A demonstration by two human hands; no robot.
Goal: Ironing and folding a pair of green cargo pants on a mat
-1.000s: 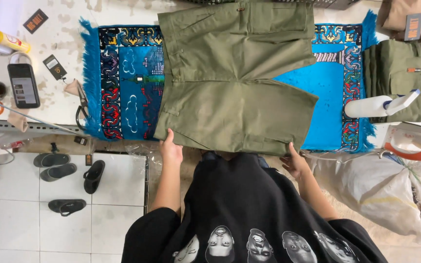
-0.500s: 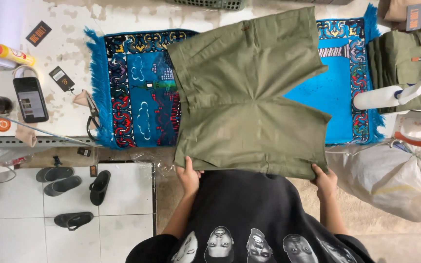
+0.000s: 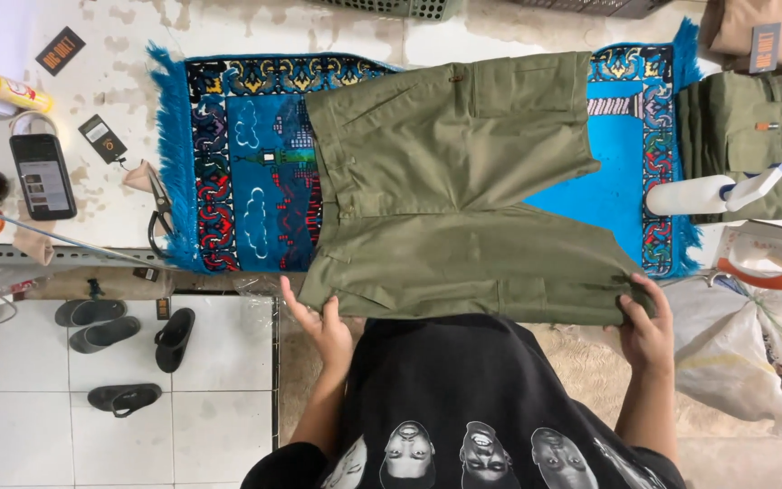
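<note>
White, kinda stained desk (image 3: 427,32) with a bright blue patterned rug (image 3: 255,190) laid over it, tiled floor below. Olive green shorts (image 3: 454,181) are spread flat on the rug, waistband toward the left, near edge hanging at the desk's front. Left hand (image 3: 323,326) is pinching the near waist corner of the shorts, right hand (image 3: 646,328) is gripping the near leg hem, so both are closed on fabric. Just off the rug's left edge sit scissors (image 3: 157,213), then a phone (image 3: 42,177) and a yellow bottle (image 3: 2,88). On the right, a white spray bottle (image 3: 712,193) lies against a stack of folded olive garments (image 3: 753,136). Sandals (image 3: 124,340) lie on the floor.
</note>
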